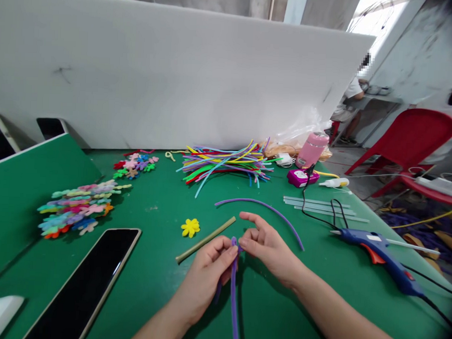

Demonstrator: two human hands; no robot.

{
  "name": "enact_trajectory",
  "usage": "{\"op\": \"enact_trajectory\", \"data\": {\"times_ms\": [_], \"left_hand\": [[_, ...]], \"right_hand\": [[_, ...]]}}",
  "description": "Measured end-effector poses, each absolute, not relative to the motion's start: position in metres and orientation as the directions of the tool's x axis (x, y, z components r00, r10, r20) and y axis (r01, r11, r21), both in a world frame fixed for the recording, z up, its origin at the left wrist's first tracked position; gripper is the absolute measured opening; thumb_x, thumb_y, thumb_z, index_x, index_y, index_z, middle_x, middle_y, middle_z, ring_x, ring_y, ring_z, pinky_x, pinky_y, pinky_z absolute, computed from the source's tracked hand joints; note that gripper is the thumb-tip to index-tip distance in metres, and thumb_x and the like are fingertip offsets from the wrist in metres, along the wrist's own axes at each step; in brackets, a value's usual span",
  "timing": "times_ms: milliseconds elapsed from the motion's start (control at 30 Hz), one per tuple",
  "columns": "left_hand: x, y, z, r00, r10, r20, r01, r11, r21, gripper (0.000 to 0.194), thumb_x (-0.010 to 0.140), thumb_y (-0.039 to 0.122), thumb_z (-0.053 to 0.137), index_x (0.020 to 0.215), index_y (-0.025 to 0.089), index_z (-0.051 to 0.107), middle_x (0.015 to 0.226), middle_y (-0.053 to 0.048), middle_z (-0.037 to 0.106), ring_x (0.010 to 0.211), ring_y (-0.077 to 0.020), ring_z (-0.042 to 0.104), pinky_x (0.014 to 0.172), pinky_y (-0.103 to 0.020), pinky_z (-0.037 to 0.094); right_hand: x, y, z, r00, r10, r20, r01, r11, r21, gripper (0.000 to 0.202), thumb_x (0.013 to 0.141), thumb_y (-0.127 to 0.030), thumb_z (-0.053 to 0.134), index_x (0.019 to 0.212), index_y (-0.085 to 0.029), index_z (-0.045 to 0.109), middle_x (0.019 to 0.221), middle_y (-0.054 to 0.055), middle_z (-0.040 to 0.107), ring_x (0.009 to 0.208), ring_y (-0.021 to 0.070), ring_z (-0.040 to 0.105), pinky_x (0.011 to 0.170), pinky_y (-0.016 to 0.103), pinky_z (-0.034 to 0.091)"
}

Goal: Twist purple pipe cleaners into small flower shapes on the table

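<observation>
A purple pipe cleaner [234,300] is pinched in my left hand [212,264], its long end hanging down toward the near side. My right hand [265,243] grips the bent top of the same pipe cleaner between thumb and finger, with the index finger stretched out to the left. Just beyond my hands lies a green stick [207,239], slanting up to the right. Left of that stick is a yellow flower [190,228]. Another purple pipe cleaner [264,205] rests in a curve on the green table [153,286] behind my right hand.
A pile of coloured pipe cleaners [226,164] lies at the back. To the right are a blue glue gun [379,256], clear glue sticks [322,206] and a pink bottle [312,149]. A phone [86,283] and colourful fuzzy flowers [80,205] occupy the left. A person sits far behind.
</observation>
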State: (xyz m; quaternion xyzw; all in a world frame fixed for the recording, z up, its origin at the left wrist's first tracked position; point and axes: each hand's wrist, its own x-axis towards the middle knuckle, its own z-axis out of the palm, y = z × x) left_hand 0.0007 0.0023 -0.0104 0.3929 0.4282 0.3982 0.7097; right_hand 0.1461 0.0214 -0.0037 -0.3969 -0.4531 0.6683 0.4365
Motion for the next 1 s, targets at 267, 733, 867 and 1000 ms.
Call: {"op": "enact_trajectory", "data": {"times_ms": [267, 733, 867, 1000], "left_hand": [[0.001, 0.000, -0.004, 0.263, 0.950, -0.166, 0.029, 0.165, 0.986, 0.020, 0.077, 0.029, 0.055, 0.062, 0.017, 0.050, 0.056, 0.005, 0.044, 0.052, -0.0086, 0.034, 0.049, -0.020, 0.028], [0.004, -0.002, -0.001, 0.264, 0.941, -0.211, -0.028, 0.226, 0.974, 0.025, 0.072, 0.034, 0.061, 0.058, 0.016, 0.051, 0.054, 0.003, 0.046, 0.053, -0.0100, 0.036, 0.050, -0.021, 0.029], [0.008, -0.003, -0.004, 0.229, 0.948, -0.222, -0.011, 0.230, 0.973, 0.025, 0.069, 0.032, 0.061, 0.056, 0.016, 0.048, 0.052, 0.005, 0.043, 0.052, -0.0095, 0.034, 0.049, -0.021, 0.028], [0.012, -0.006, -0.007, 0.164, 0.974, -0.155, 0.037, 0.151, 0.988, 0.023, 0.065, 0.027, 0.063, 0.052, 0.017, 0.046, 0.051, 0.006, 0.040, 0.051, -0.0092, 0.032, 0.048, -0.021, 0.027]], "right_hand": [[0.143, 0.017, -0.004, -0.339, 0.931, -0.135, -0.146, -0.193, -0.970, 0.053, 0.072, -0.028, 0.061, 0.117, -0.015, 0.035, 0.058, -0.008, 0.044, 0.054, 0.0094, 0.038, 0.053, 0.023, 0.029], [0.141, 0.010, 0.000, -0.314, 0.941, 0.126, 0.036, 0.144, -0.989, 0.044, 0.078, -0.021, 0.057, 0.119, -0.020, 0.042, 0.077, -0.001, 0.051, 0.067, 0.0120, 0.048, 0.064, 0.027, 0.039], [0.139, 0.007, -0.001, -0.283, 0.949, 0.138, 0.143, 0.183, -0.973, 0.044, 0.078, -0.015, 0.054, 0.120, -0.023, 0.042, 0.074, -0.002, 0.051, 0.066, 0.0114, 0.049, 0.065, 0.026, 0.040], [0.138, 0.004, -0.005, -0.258, 0.958, 0.122, 0.231, 0.184, -0.955, 0.049, 0.076, -0.011, 0.052, 0.122, -0.024, 0.040, 0.074, -0.003, 0.053, 0.067, 0.0118, 0.050, 0.066, 0.026, 0.041]]}}
